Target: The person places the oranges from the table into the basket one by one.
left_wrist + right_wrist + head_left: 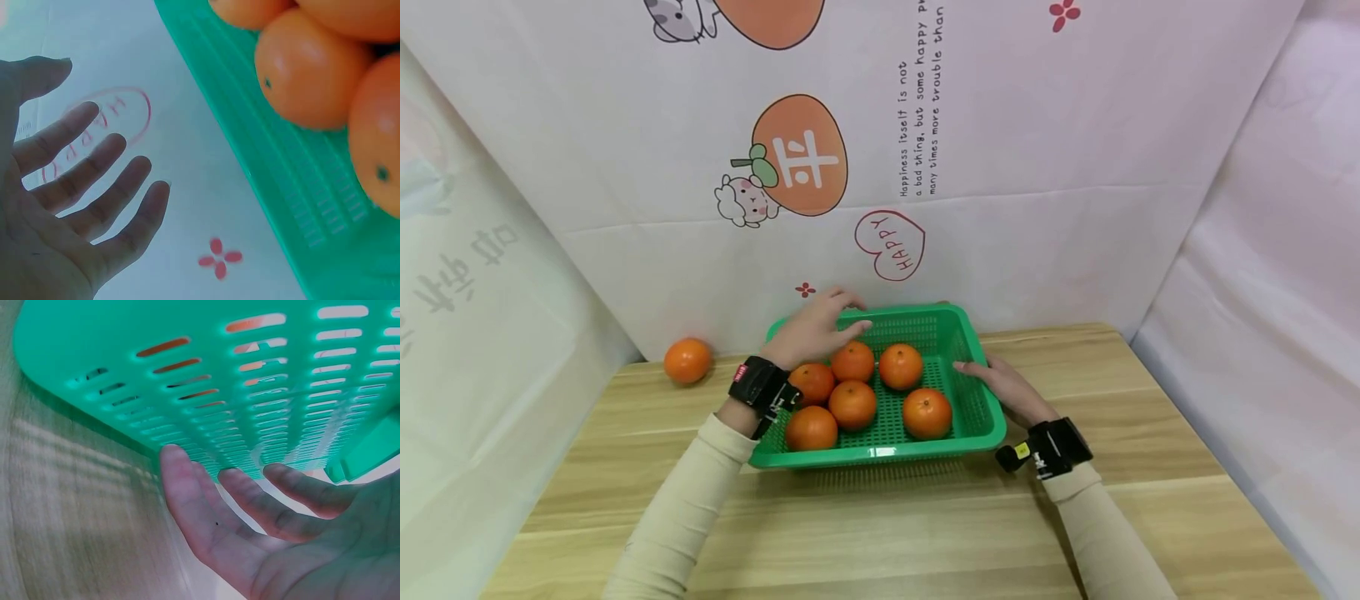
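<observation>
A green plastic basket [880,455] with slotted walls stands on the table and holds several oranges [852,406], mostly gathered in its left half. My left hand [815,330] hovers over the basket's back left corner, holding nothing. In the left wrist view its fingers [103,159] are spread and relaxed, apart from the basket rim [247,172]. My right hand [1011,390] grips the basket's right side, with the thumb over the rim. The right wrist view shows its fingers [269,509] against the outside of the slotted wall [187,381].
A single orange [688,361] lies outside the basket, at the table's back left. The wood-grain table [880,533] ends at a white printed cloth [1037,250] hanging behind the basket. White sheets [1262,292] also hang at both sides.
</observation>
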Available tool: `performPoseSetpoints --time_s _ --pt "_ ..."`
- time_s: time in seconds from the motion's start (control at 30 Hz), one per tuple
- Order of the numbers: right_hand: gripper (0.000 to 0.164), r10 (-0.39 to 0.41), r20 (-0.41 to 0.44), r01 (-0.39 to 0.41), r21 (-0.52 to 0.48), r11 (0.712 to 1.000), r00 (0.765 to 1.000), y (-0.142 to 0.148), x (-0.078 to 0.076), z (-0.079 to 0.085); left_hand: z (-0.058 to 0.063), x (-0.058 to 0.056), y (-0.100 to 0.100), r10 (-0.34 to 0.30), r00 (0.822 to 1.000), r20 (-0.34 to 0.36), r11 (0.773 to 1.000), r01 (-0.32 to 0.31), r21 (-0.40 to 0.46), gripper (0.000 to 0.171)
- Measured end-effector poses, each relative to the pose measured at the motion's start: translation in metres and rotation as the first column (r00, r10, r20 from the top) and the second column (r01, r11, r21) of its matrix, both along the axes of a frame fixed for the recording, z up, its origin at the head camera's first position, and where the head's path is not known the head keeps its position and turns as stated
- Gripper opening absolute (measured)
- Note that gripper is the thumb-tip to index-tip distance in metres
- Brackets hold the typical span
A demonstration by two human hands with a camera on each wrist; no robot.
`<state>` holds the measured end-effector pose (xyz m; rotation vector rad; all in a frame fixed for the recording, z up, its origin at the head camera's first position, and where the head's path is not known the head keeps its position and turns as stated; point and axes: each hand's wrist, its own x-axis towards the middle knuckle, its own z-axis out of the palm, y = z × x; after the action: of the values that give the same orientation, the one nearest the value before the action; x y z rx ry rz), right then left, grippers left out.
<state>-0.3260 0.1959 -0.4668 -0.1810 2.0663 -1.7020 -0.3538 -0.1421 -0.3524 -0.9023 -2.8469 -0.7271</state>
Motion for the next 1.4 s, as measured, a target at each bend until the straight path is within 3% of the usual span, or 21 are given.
performPoseSetpoints --time_s 0.3,0.53,0.8,1.13,1.4 --pt "0.077 0.013 -0.02 -0.013 0.007 1.0 1.0 0.002 0.0 0.001 -0.004 -0.004 -0.031 0.048 0.998 -0.03 0.999 -0.048 0.011 0.031" --pt "0.075 0.006 -0.014 -0.006 -0.005 1.0 1.0 0.0 0.0 -0.002 -0.01 -0.006 -0.062 0.157 0.987 -0.036 0.985 -0.154 0.074 0.03" --pt "0.075 0.014 -0.03 -0.014 0.0 1.0 0.999 0.001 0.0 -0.001 -0.024 -0.014 -0.1 0.3 0.954 -0.023 0.937 -0.29 0.197 0.028" --pt "0.079 0.015 -0.015 -0.015 -0.012 1.0 1.0 0.003 0.002 -0.002 -0.044 -0.021 -0.143 0.43 0.903 0.029 0.868 -0.422 0.262 0.031" --pt "0.078 0.007 -0.022 -0.007 -0.005 1.0 1.0 0.001 0.002 0.0 -0.056 -0.019 -0.168 0.495 0.868 0.033 0.847 -0.491 0.202 0.034"
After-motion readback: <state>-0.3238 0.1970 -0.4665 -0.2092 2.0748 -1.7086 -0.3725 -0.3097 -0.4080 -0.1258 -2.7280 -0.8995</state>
